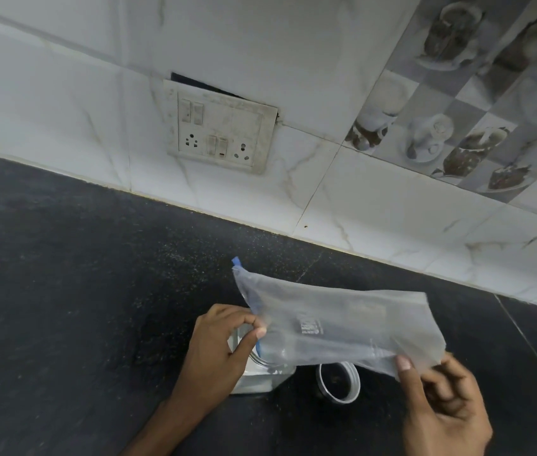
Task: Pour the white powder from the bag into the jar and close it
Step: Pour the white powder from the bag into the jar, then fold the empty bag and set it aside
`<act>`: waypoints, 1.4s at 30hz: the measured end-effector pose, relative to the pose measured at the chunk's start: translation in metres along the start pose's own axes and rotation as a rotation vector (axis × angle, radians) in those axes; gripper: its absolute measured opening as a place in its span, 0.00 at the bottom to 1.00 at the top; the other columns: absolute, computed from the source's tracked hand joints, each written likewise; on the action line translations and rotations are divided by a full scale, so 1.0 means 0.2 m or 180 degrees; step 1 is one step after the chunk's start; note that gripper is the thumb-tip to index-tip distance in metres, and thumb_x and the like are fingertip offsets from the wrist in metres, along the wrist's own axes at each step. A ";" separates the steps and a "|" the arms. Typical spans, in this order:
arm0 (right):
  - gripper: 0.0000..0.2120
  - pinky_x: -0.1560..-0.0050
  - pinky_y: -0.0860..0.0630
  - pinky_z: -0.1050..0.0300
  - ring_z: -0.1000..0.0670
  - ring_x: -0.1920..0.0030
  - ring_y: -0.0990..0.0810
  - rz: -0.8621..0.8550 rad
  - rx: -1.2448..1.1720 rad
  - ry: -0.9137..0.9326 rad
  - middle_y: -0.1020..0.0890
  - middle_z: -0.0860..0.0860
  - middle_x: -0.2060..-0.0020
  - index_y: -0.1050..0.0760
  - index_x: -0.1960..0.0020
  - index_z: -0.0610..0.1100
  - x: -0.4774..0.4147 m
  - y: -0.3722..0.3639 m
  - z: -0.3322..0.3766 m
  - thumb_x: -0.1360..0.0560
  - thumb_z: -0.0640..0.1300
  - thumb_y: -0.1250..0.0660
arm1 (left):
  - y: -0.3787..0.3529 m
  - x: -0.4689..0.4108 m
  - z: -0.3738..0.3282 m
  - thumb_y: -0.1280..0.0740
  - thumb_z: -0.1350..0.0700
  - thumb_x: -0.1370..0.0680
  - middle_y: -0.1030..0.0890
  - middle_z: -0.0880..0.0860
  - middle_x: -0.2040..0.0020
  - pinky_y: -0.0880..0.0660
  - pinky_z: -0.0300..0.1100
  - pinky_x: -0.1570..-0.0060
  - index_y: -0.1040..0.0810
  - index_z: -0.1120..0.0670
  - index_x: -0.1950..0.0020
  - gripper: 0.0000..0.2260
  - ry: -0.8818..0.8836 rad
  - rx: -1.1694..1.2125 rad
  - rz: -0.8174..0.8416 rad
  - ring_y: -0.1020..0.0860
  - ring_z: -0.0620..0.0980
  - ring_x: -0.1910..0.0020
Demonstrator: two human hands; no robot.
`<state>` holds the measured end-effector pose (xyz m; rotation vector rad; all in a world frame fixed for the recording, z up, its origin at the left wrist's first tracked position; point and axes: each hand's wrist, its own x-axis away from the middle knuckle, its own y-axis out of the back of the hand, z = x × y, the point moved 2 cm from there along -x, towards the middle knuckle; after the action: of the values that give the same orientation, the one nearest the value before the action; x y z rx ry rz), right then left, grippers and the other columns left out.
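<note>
Both hands pinched on bag (336,327) ends: L hand (217,347), R hand (441,399).

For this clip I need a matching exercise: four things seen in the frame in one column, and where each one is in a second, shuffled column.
Things:
1. bag
2. lid
3. jar
4. switch panel

Places:
A. on the tiled wall
B. lying on the counter, right of the jar
C. held up between both hands
D. standing on the counter under the bag's blue-edged end

Pairs: 1-C, 2-B, 3-D, 4-A
</note>
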<state>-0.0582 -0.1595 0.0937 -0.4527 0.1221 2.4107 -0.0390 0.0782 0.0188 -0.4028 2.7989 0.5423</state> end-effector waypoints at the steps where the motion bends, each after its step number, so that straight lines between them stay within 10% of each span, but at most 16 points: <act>1: 0.20 0.62 0.24 0.75 0.64 0.71 0.21 0.0019 0.0022 -0.0156 0.17 0.62 0.71 0.23 0.53 0.51 0.00 0.01 -0.03 0.31 0.27 0.27 | 0.02 -0.01 -0.03 0.34 0.43 0.27 0.19 0.35 0.55 0.24 0.50 0.45 0.22 0.38 0.58 0.03 -0.0033 0.0070 -0.0016 0.22 0.38 0.48; 5: 0.19 0.65 0.23 0.72 0.62 0.72 0.19 0.0446 0.0230 -0.0829 0.15 0.56 0.70 0.24 0.46 0.37 0.03 0.06 -0.10 0.33 0.22 0.28 | 0.13 -0.07 -0.24 0.32 0.52 0.26 0.18 0.42 0.55 0.25 0.35 0.50 0.19 0.48 0.57 0.02 -0.0479 0.0567 -0.0046 0.19 0.45 0.51; 8: 0.40 0.58 0.20 0.66 0.60 0.56 0.15 0.0663 0.0465 -0.0651 0.13 0.51 0.50 0.29 0.34 0.42 0.04 0.10 -0.07 0.42 0.23 0.21 | 0.23 -0.11 -0.41 0.31 0.58 0.26 0.18 0.44 0.54 0.26 0.33 0.49 0.20 0.53 0.57 0.01 -0.0891 0.0687 0.0056 0.18 0.46 0.51; 12: 0.59 0.40 0.24 0.67 0.53 0.33 0.24 0.0930 0.1050 0.0305 0.24 0.52 0.31 0.32 0.27 0.47 -0.01 0.17 0.13 0.57 0.54 0.16 | 0.34 -0.14 -0.57 0.29 0.60 0.26 0.18 0.43 0.55 0.27 0.31 0.49 0.20 0.52 0.58 0.04 -0.1286 0.0368 0.0443 0.17 0.44 0.50; 18: 0.09 0.61 0.22 0.69 0.56 0.61 0.14 0.1968 0.0433 -0.0377 0.12 0.51 0.62 0.14 0.59 0.57 0.09 0.03 0.29 0.38 0.49 0.18 | 0.36 -0.12 -0.65 0.29 0.49 0.27 0.18 0.41 0.47 0.26 0.31 0.46 0.22 0.45 0.45 0.11 -0.1420 0.0336 0.0533 0.18 0.43 0.46; 22: 0.15 0.73 0.27 0.70 0.58 0.77 0.22 0.1019 0.0034 -0.0807 0.16 0.45 0.73 0.14 0.64 0.48 0.20 -0.03 0.22 0.33 0.28 0.27 | 0.36 -0.08 -0.49 0.23 0.37 0.36 0.21 0.46 0.35 0.24 0.49 0.40 0.37 0.34 0.29 0.39 -0.0232 0.1561 0.0434 0.21 0.50 0.37; 26: 0.20 0.70 0.23 0.68 0.54 0.73 0.18 0.0908 -0.0195 -0.0932 0.14 0.41 0.65 0.18 0.53 0.45 0.29 -0.08 0.12 0.34 0.22 0.28 | 0.26 0.03 -0.33 0.22 0.48 0.33 0.13 0.55 0.50 0.21 0.67 0.49 0.32 0.31 0.34 0.32 0.0560 0.1567 0.0762 0.17 0.67 0.52; 32: 0.35 0.61 0.20 0.66 0.54 0.66 0.16 0.0761 -0.0340 -0.0252 0.17 0.56 0.40 0.26 0.38 0.56 0.26 -0.05 0.12 0.33 0.23 0.30 | 0.30 0.06 -0.30 0.29 0.55 0.24 0.13 0.49 0.53 0.18 0.45 0.53 0.20 0.36 0.42 0.16 0.0262 0.0842 0.0300 0.14 0.49 0.54; 36: 0.28 0.48 0.21 0.66 0.52 0.46 0.14 0.1225 -0.0205 0.0105 0.14 0.53 0.46 0.23 0.39 0.53 0.24 -0.03 0.16 0.32 0.29 0.29 | 0.31 0.04 -0.31 0.32 0.62 0.22 0.17 0.40 0.41 0.21 0.34 0.49 0.23 0.41 0.35 0.20 0.0203 0.0930 0.0494 0.18 0.41 0.43; 42: 0.37 0.49 0.18 0.59 0.48 0.53 0.13 0.1428 -0.0264 -0.0075 0.12 0.46 0.54 0.24 0.42 0.59 0.19 0.01 0.16 0.44 0.32 0.22 | 0.35 0.04 -0.35 0.39 0.65 0.22 0.17 0.45 0.57 0.26 0.32 0.59 0.24 0.41 0.52 0.17 -0.0253 0.0826 0.0367 0.19 0.43 0.60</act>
<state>-0.0953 -0.1320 0.1108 -0.4740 0.1238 2.8689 -0.0820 0.1104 0.1023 -0.1629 2.7778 0.2073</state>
